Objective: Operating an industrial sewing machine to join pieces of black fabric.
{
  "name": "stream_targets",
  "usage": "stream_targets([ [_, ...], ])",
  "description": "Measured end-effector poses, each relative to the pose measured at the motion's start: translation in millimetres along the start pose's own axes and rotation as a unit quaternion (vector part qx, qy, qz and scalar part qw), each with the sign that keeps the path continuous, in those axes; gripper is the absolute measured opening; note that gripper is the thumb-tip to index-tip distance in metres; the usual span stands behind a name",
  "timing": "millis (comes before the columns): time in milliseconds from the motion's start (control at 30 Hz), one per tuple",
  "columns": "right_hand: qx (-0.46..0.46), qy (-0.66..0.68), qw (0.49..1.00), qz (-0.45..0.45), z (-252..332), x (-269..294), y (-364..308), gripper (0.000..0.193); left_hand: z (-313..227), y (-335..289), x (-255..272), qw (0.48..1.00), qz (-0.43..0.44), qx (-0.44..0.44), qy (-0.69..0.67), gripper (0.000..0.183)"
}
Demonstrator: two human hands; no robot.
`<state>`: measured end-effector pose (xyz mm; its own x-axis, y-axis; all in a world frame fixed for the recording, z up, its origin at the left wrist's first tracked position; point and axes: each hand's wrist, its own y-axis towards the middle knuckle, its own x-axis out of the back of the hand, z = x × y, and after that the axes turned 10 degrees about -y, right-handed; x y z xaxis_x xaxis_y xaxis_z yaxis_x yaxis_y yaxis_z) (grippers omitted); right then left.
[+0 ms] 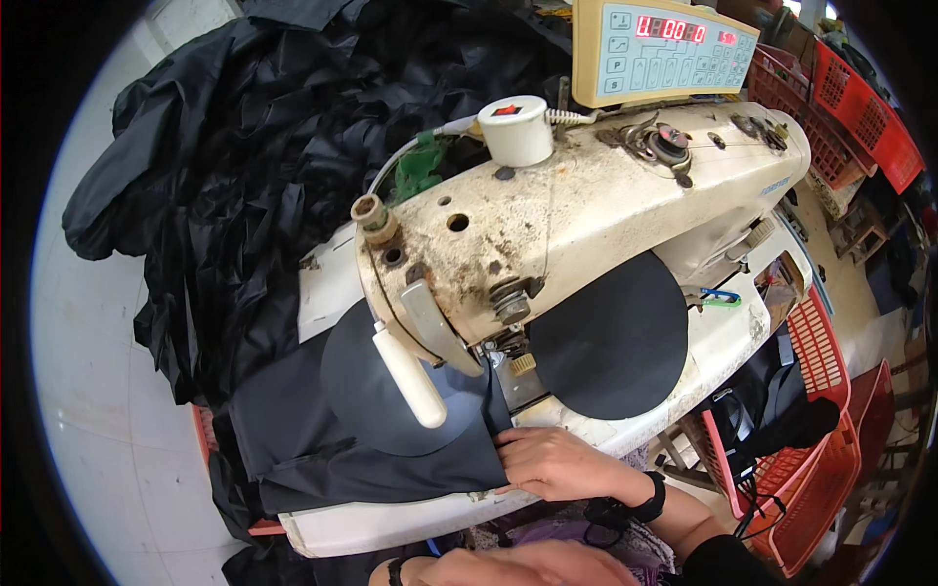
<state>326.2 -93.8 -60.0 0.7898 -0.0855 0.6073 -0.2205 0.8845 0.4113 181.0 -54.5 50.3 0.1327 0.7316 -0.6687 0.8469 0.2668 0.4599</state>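
My right hand (557,464) is closed on the near right edge of a black fabric piece (352,479), just in front of the sewing machine's needle area. The fabric runs left over the white machine bed and passes beneath the presser foot (503,356), whose exact contact is hard to make out. A smooth dark round piece (371,410) lies over it at the left, and another black round piece (616,352) rests under the machine's arm. Of my left arm, only a strip with a black wristband (396,571) shows at the lower edge; the hand is out of view.
The stained cream sewing machine (586,205) fills the middle, its white lever (408,376) hanging at the left end. Behind it stands a control panel (674,54). Black fabric is heaped (264,146) at far left. Red baskets (821,342) stand right.
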Motion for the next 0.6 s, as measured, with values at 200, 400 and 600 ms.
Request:
stream_targets([
  [200, -0.002, 0.0, 1.0, -0.009, -1, 0, -1, 0.015, 23, 5, 4, 0.945, 0.17, -0.083, -0.265, 0.049],
  [400, -0.004, 0.009, 1.0, -0.02, -1, 0, -1, 0.016, -11, 4, -13, 0.966, 0.022, 0.056, -0.251, 0.042],
  [600, -0.002, 0.002, 1.0, -0.014, 2, 2, 1, 0.015, 7, -5, -8, 0.962, 0.064, -0.067, -0.258, 0.04],
])
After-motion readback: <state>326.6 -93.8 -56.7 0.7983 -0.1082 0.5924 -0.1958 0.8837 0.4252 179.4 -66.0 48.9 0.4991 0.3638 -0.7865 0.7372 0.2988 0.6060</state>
